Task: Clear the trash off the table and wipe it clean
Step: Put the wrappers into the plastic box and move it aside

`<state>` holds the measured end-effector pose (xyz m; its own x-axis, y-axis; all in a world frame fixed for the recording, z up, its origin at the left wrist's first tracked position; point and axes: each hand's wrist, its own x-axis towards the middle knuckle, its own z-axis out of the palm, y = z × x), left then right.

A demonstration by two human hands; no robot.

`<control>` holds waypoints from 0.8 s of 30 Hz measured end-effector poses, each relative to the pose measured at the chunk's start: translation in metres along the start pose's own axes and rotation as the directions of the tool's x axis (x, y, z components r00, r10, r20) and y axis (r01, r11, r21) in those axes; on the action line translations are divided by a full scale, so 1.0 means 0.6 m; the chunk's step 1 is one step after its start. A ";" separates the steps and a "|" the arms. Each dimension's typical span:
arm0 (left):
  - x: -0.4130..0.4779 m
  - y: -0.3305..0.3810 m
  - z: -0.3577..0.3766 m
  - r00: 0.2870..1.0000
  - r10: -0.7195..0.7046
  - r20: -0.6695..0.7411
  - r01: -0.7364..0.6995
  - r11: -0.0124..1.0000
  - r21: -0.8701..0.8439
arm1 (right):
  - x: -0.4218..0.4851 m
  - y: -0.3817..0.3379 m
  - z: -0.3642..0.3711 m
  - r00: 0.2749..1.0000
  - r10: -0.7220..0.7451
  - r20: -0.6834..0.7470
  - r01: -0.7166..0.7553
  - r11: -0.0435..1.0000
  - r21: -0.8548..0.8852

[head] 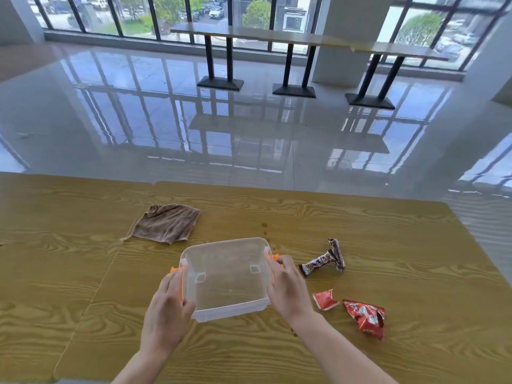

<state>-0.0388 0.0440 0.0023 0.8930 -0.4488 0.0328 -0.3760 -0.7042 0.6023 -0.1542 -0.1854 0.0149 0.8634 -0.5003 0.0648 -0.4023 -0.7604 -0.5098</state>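
Observation:
A clear plastic box (227, 278) with orange side latches stands empty in the middle of the wooden table (388, 231). My left hand (169, 314) grips its left side and my right hand (288, 286) grips its right side. To the right of the box lie three wrappers: a twisted brown one (324, 260), a small torn red piece (324, 299) and a crumpled red packet (367, 317). A brown cloth (167, 223) lies flat at the back left of the box. Small dark drops (264, 225) mark the table behind the box.
Beyond the table's far edge is a glossy tiled floor (194, 120). A long high counter on black pedestal legs (293, 65) stands by the windows, well away from me.

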 end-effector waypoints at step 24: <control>0.057 0.014 0.052 0.985 0.165 0.053 -0.173 0.947 0.270 | -0.002 0.255 -0.021 0.898 0.137 0.419 0.101 0.861 -0.498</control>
<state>-0.0193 0.0056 -0.0165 0.8046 -0.5870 0.0894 -0.5772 -0.7380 0.3496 -0.2205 -0.3067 -0.0524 0.8473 -0.3799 -0.3711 -0.4111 -0.9116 -0.0054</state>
